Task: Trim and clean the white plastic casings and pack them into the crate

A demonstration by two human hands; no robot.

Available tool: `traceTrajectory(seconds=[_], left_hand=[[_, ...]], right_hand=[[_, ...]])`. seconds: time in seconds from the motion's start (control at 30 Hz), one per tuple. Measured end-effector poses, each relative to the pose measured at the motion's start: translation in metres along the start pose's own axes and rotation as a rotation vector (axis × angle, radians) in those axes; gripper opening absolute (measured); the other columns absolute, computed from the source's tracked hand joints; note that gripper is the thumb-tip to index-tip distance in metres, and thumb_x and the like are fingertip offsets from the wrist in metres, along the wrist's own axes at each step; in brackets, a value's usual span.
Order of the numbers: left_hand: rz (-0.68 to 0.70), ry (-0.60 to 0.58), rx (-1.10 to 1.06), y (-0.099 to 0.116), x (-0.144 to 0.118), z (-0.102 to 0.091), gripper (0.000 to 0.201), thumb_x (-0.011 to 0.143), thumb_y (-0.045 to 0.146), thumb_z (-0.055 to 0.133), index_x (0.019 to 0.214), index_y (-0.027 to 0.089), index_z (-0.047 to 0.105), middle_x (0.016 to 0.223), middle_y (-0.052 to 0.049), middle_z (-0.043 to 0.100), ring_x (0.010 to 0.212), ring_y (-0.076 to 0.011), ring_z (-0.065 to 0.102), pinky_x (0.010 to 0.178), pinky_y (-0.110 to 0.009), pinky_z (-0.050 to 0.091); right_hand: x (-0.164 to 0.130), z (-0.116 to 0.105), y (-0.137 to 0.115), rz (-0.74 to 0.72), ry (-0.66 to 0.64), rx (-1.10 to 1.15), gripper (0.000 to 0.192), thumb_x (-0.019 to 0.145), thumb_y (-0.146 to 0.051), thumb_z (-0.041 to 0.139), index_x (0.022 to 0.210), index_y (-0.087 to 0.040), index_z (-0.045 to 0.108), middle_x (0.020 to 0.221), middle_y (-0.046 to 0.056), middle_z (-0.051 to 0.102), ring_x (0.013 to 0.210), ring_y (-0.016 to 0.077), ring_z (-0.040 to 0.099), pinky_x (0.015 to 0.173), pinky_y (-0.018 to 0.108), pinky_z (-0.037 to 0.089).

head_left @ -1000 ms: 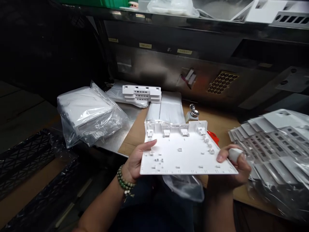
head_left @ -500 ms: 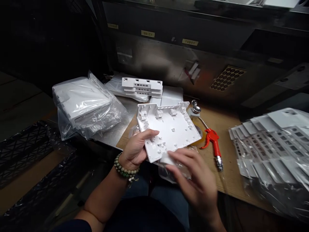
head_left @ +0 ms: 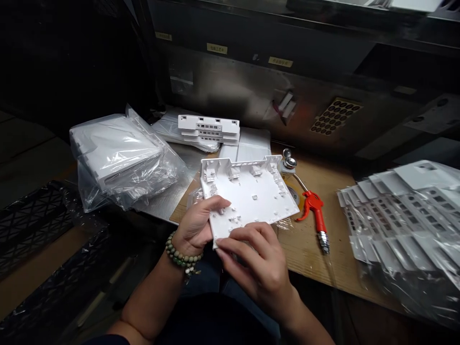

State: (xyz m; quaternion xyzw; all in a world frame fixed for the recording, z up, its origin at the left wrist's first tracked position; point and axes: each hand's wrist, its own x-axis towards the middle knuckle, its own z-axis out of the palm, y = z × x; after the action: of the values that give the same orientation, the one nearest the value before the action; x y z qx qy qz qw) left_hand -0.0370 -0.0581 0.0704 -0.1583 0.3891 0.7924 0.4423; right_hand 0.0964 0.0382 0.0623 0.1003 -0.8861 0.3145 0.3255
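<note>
The panel [head_left: 251, 184] is up in both hands, over the near edge of the cardboard [head_left: 336, 175] and above the lap. Its ribbed inner face turns up toward the head, and its tall, notched wall stands along the far side. The long axis runs left to right; the near edge slants, its right end farther from the body than its left.

The left hand [head_left: 196, 223] is clamped on the left edge, thumb on the inner face and fingers underneath; a beaded bracelet [head_left: 183, 261] circles that wrist. The right hand [head_left: 257, 263] closes its thumb and forefinger on the near left corner. The two hands are close together.

Just right of the panel lies a red air gun [head_left: 315, 208], nozzle pointing away toward a metal-capped bottle [head_left: 288, 160]. Behind the panel are flat bags [head_left: 253, 143] and a stack of white parts [head_left: 209, 129]. A bagged bundle [head_left: 118, 148] sits at left, and a row of overlapping white parts [head_left: 406, 215] leans at right. A sticker sheet [head_left: 336, 116] is on the back wall.
</note>
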Motion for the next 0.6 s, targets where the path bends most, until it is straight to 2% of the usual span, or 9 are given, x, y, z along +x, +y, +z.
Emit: traceTrajectory(seconds=[0.1, 0.17, 0.23, 0.3, 0.37, 0.47, 0.6], left_hand=[[-0.060, 0.032, 0.023, 0.011, -0.006, -0.010, 0.054, 0.074, 0.003, 0.059, 0.128, 0.002, 0.066, 0.101, -0.016, 0.082, 0.102, -0.0376, 0.077, 0.093, -0.047, 0.064], [-0.068, 0.096, 0.027, 0.023, -0.011, -0.022, 0.051, 0.077, 0.008, 0.057, 0.126, 0.000, 0.067, 0.096, -0.015, 0.082, 0.099, -0.0394, 0.077, 0.084, -0.045, 0.067], [-0.018, 0.155, 0.013, 0.033, -0.014, -0.034, 0.051, 0.080, 0.010, 0.055, 0.128, 0.002, 0.067, 0.092, -0.013, 0.082, 0.097, -0.0393, 0.077, 0.080, -0.044, 0.067], [0.036, 0.205, 0.021, 0.039, -0.015, -0.045, 0.059, 0.077, 0.005, 0.053, 0.135, 0.005, 0.064, 0.087, -0.011, 0.083, 0.095, -0.0387, 0.078, 0.078, -0.047, 0.067], [0.070, 0.223, 0.053, 0.040, -0.014, -0.053, 0.070, 0.074, -0.001, 0.051, 0.142, 0.009, 0.060, 0.084, -0.009, 0.083, 0.094, -0.0383, 0.078, 0.078, -0.049, 0.067], [0.093, 0.188, 0.069, 0.037, -0.011, -0.065, 0.078, 0.072, -0.005, 0.053, 0.148, 0.012, 0.056, 0.089, -0.010, 0.083, 0.097, -0.0395, 0.078, 0.080, -0.050, 0.067], [0.014, 0.040, 0.047, 0.035, 0.000, -0.086, 0.078, 0.071, -0.004, 0.065, 0.146, 0.017, 0.060, 0.097, -0.012, 0.083, 0.100, -0.0427, 0.076, 0.078, -0.051, 0.068]], right_hand=[[-0.008, -0.015, 0.013, 0.086, 0.056, -0.043, 0.020, 0.090, -0.012, 0.075, 0.108, -0.021, 0.075, 0.095, 0.004, 0.075, 0.090, 0.0211, 0.062, 0.081, 0.039, 0.053], [-0.019, -0.035, 0.031, 0.227, 0.217, -0.071, 0.022, 0.089, -0.012, 0.077, 0.107, -0.024, 0.077, 0.097, 0.004, 0.072, 0.093, 0.0209, 0.064, 0.084, 0.039, 0.052], [-0.032, -0.055, 0.050, 0.379, 0.424, -0.119, 0.019, 0.089, -0.015, 0.078, 0.104, -0.026, 0.078, 0.097, 0.003, 0.070, 0.092, 0.0206, 0.065, 0.084, 0.038, 0.052], [-0.040, -0.068, 0.065, 0.452, 0.549, -0.169, 0.013, 0.090, -0.018, 0.078, 0.100, -0.026, 0.079, 0.096, 0.003, 0.069, 0.090, 0.0200, 0.066, 0.082, 0.038, 0.052], [-0.043, -0.071, 0.071, 0.433, 0.534, -0.183, 0.013, 0.091, -0.018, 0.077, 0.100, -0.026, 0.079, 0.096, 0.003, 0.070, 0.090, 0.0196, 0.066, 0.082, 0.037, 0.053], [-0.040, -0.062, 0.070, 0.349, 0.415, -0.197, 0.018, 0.091, -0.014, 0.076, 0.104, -0.025, 0.079, 0.097, 0.003, 0.070, 0.092, 0.0191, 0.066, 0.085, 0.038, 0.053], [-0.039, -0.053, 0.069, 0.312, 0.378, -0.226, 0.021, 0.091, -0.010, 0.075, 0.106, -0.025, 0.078, 0.097, 0.003, 0.070, 0.092, 0.0182, 0.065, 0.085, 0.036, 0.053]])
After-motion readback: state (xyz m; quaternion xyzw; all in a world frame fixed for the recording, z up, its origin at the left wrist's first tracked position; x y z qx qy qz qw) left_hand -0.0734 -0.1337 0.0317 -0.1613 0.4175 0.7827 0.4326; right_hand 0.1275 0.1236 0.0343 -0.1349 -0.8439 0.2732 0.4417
